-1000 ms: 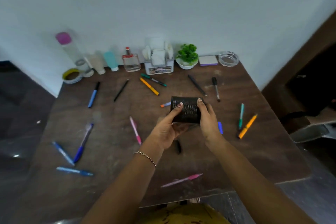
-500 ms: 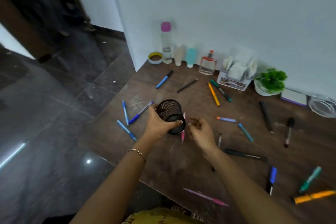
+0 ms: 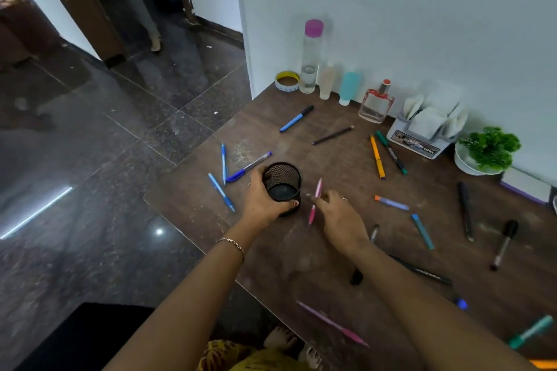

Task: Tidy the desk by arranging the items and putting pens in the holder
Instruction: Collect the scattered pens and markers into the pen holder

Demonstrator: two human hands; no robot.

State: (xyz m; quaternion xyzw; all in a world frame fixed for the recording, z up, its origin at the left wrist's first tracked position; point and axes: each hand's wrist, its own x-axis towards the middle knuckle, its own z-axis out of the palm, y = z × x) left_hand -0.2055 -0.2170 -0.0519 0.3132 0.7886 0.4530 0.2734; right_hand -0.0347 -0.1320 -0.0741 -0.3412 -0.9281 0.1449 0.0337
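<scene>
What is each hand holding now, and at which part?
The left hand grips the black mesh holder round its side wall. The right hand reaches the pink pen at mid-length; a grip cannot be told.

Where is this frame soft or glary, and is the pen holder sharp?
Head view: round black mesh pen holder, held by the left hand, is sharp; pink pen by the near desk edge and teal marker blur; light streak glares off the polished dark floor; wall lines lean, wide-angle.
</scene>
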